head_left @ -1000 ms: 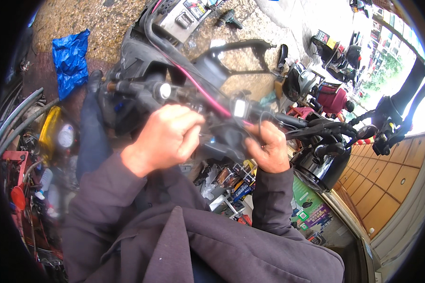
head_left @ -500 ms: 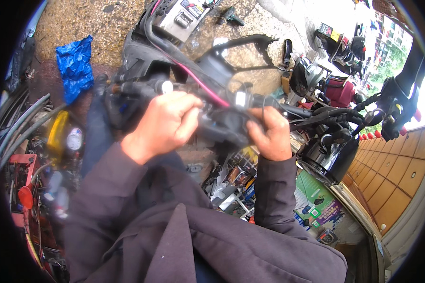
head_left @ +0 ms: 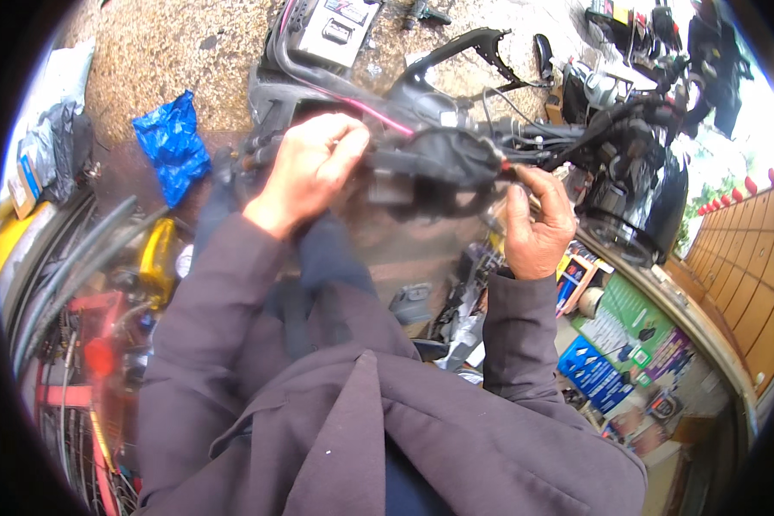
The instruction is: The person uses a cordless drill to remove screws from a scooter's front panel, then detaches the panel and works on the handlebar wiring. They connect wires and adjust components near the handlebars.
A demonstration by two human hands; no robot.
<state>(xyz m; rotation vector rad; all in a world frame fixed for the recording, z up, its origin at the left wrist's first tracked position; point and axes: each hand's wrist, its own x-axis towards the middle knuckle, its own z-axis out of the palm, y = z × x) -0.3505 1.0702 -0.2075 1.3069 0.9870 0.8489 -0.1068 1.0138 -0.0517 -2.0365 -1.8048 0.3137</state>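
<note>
My left hand is closed in a fist at the left end of a black, motion-blurred part, whose exact kind I cannot tell. At that part's right end, the thumb and forefinger of my right hand pinch something small beside a reddish spot; what it is stays hidden. Behind the part lies a black scooter-like frame with a pink-red cable running along it toward the black part.
A crumpled blue plastic bag lies at left, with grey hoses and a red rack nearer. A silver box, a power drill and a black curved panel sit beyond. Handlebars stand at right.
The view has shifted, and the scene sits differently in it. My right hand has moved right, away from my left, and now pinches at the black part's end instead of grasping its side.
</note>
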